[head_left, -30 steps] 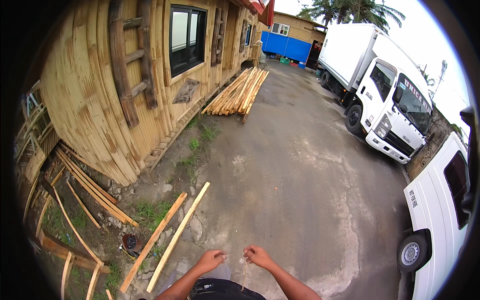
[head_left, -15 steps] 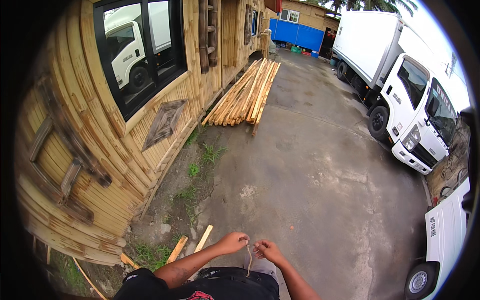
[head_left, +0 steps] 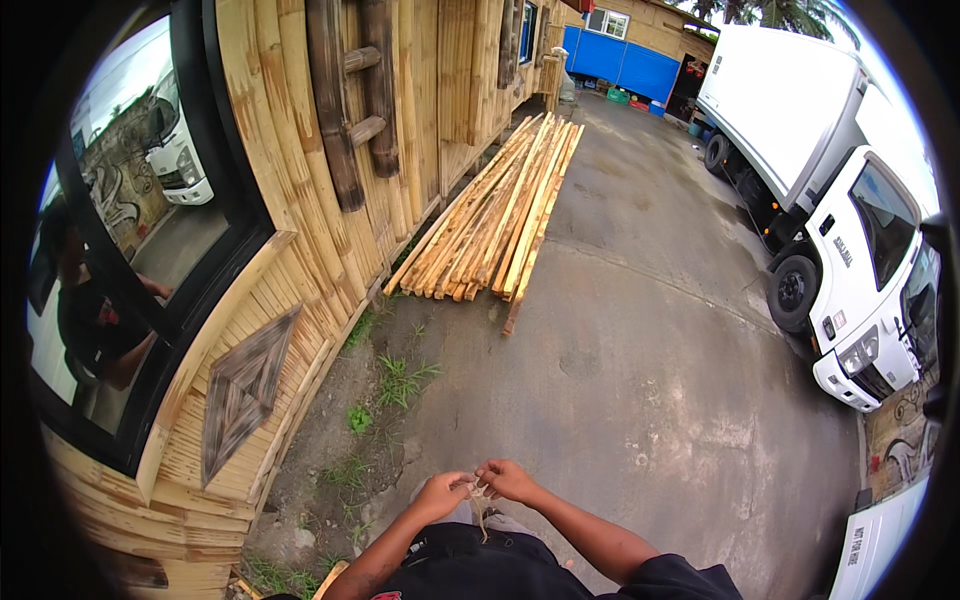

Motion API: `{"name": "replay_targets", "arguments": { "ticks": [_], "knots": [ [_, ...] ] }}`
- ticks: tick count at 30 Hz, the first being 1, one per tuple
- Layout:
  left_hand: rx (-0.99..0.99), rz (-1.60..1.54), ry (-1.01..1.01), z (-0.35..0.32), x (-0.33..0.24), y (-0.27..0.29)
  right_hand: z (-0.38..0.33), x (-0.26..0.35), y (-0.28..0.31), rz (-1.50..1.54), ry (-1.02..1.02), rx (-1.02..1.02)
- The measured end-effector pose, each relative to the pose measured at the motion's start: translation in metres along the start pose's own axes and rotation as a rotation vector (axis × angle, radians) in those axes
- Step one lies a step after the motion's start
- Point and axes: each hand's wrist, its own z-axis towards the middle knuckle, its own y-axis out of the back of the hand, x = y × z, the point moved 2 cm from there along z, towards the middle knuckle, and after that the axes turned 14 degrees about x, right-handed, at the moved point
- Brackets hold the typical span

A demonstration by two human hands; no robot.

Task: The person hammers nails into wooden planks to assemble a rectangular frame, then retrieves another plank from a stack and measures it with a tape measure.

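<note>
In front of my waist, my left hand (head_left: 446,494) and my right hand (head_left: 508,481) come together with fingertips nearly touching. Both are closed in a pinch at a thin tan cord (head_left: 480,519). A small bunched part of the cord shows between the fingers, and a loose end dangles toward my dark shirt. The exact grip of each finger is too small to make out.
Ahead on the left lies a stack of long wooden strips (head_left: 490,225) beside a bamboo-clad wall (head_left: 420,120) with a dark-framed window (head_left: 235,190). A white box truck (head_left: 790,130) stands at right, with another white vehicle (head_left: 880,550) nearer. Concrete ground (head_left: 600,400) lies between; grass (head_left: 402,380) edges the wall.
I have moved forward, so the wood stack and truck appear nearer. My hands have drawn closer together, and the cord is now bunched between them instead of hanging straight.
</note>
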Motion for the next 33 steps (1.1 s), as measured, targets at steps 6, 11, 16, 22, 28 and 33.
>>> {"name": "replay_targets", "arguments": {
  "ticks": [6,11,16,22,28,33],
  "knots": [
    [-0.209,-0.257,0.067,0.175,-0.006,0.133,0.173,0.084,0.143,-0.470,0.067,0.025],
    [-0.041,0.057,0.176,0.351,-0.020,0.230,0.278,0.102,0.254,0.038,-0.098,-0.124],
    [0.062,0.353,0.155,0.512,-0.047,0.302,0.349,0.099,0.366,0.419,-0.116,-0.260],
    [-0.044,0.195,0.166,0.718,0.037,0.342,0.500,0.022,0.514,0.616,-0.187,-0.356],
    [-0.071,-0.071,0.300,0.890,0.215,0.328,0.656,-0.058,0.664,0.536,-0.063,-0.628],
    [-0.118,0.259,0.275,1.005,0.308,0.313,0.679,-0.033,0.713,-0.383,-0.104,-0.716]
  ]
}}
